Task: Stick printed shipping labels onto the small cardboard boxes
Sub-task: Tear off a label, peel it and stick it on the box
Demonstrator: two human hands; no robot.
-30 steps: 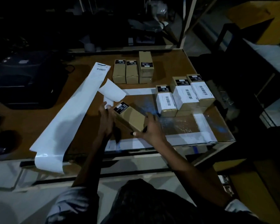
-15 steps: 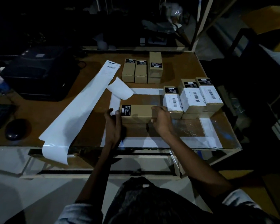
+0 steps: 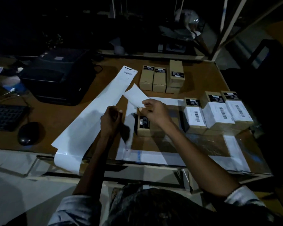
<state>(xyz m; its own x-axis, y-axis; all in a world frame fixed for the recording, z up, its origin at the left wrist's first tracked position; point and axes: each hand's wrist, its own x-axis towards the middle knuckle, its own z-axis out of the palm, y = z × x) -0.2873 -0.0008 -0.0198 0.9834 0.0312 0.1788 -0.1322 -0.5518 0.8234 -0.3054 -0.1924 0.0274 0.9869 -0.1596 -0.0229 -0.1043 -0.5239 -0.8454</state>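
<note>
- Both hands have left the cardboard box (image 3: 151,126), which now lies on the bench (image 3: 59,121) below the right wrist.
- Head view: the right hand (image 3: 155,111) pinches a loose white label (image 3: 135,95) by its near edge; the left hand (image 3: 110,121) is curled around a strip of paper beside the long backing sheet (image 3: 95,118).
- Three labelled boxes (image 3: 217,113) stand at right, three unlabelled boxes (image 3: 160,79) behind, a printer (image 3: 55,79) at left.

Bare table (image 3: 201,82) lies open between the unlabelled boxes (image 3: 160,80) at the rear and the labelled boxes (image 3: 217,111) at right. The label strip (image 3: 95,115) and printer (image 3: 55,79) obstruct the left.
</note>
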